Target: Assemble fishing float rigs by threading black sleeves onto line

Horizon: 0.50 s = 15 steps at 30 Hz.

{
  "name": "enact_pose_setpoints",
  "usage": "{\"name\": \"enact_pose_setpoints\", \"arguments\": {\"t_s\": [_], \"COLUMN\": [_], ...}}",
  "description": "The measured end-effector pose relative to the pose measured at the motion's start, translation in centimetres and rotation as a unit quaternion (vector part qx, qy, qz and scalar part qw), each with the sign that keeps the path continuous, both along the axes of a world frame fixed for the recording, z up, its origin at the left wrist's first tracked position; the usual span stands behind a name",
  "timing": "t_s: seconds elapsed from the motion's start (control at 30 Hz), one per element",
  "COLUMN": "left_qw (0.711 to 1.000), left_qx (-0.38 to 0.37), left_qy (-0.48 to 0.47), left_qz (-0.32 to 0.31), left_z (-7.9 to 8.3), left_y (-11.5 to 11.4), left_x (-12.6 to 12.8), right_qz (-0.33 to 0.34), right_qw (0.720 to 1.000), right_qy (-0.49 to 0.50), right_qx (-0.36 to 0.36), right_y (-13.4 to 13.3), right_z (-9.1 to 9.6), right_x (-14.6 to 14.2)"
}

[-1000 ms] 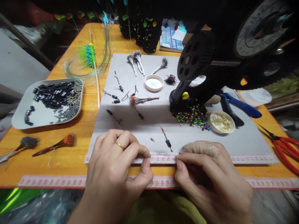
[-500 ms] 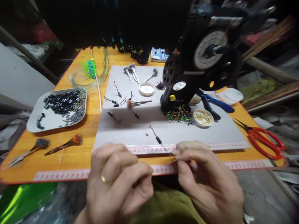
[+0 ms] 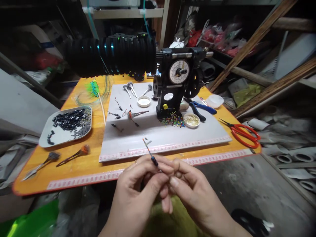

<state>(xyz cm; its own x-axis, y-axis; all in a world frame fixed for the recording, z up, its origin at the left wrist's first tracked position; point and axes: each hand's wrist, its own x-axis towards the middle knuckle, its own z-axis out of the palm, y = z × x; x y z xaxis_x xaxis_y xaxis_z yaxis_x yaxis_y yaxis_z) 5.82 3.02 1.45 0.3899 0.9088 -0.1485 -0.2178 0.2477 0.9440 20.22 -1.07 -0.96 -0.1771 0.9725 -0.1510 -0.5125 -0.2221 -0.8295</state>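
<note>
Both my hands are raised together in front of the table's near edge. My left hand (image 3: 139, 187), with a ring on one finger, pinches a thin float piece (image 3: 151, 154): a fine stem with an orange tip and a small dark bead. My right hand (image 3: 191, 186) meets it at the fingertips, fingers pinched on the lower end of the same stem. On the grey mat (image 3: 172, 133) behind lie several similar small stems and tufted pieces (image 3: 134, 114).
A black winding machine (image 3: 176, 84) with a dial and a long black spool stands on the mat. Coloured beads (image 3: 172, 120), a dish of gold bits (image 3: 192, 120), blue pliers (image 3: 201, 107), red scissors (image 3: 243, 133) and a tray of black tubes (image 3: 67, 123) lie around.
My hands lifted from the mat's tape edge toward me and came together, taking the thin stem up off the mat. The view pulled back and up, showing the whole machine.
</note>
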Motion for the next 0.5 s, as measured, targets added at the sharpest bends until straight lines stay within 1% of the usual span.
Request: {"name": "enact_pose_setpoints", "arguments": {"t_s": [0.03,0.07,0.13,0.27,0.33,0.4,0.43,0.47,0.5], "left_qw": [0.997,0.991,0.984,0.984,0.985,0.987,0.988,0.988,0.989], "left_qx": [-0.051,-0.084,-0.107,-0.107,-0.095,-0.075,-0.067,-0.064,-0.067], "left_qy": [-0.057,-0.100,-0.139,-0.122,-0.098,-0.073,-0.067,-0.067,-0.073], "left_qz": [-0.005,-0.009,0.002,0.071,0.103,0.125,0.126,0.121,0.112], "left_z": [0.2,0.3,0.3,0.0,-0.3,-0.7,-0.9,-1.0,-1.1], "left_y": [0.0,0.1,0.1,0.1,0.2,0.3,0.4,0.5,0.6], "left_x": [0.5,0.9,1.7,2.0,1.7,1.4,1.3,1.3,1.3], "right_qz": [0.008,0.016,0.023,0.019,0.028,0.033,0.032,0.029,0.021], "right_qw": [1.000,1.000,1.000,0.999,0.999,0.996,0.993,0.987,0.974], "right_qy": [-0.005,-0.009,-0.014,-0.027,-0.041,-0.077,-0.112,-0.161,-0.219], "right_qx": [-0.005,-0.009,-0.009,-0.005,-0.020,-0.029,-0.017,0.013,0.059], "right_y": [-0.1,-0.1,-0.1,0.1,0.2,0.2,0.1,0.0,-0.1], "right_z": [0.2,0.3,0.7,1.0,1.0,0.9,0.9,1.0,1.1], "right_x": [0.1,0.1,0.2,0.4,0.5,0.5,0.6,0.5,0.5]}}
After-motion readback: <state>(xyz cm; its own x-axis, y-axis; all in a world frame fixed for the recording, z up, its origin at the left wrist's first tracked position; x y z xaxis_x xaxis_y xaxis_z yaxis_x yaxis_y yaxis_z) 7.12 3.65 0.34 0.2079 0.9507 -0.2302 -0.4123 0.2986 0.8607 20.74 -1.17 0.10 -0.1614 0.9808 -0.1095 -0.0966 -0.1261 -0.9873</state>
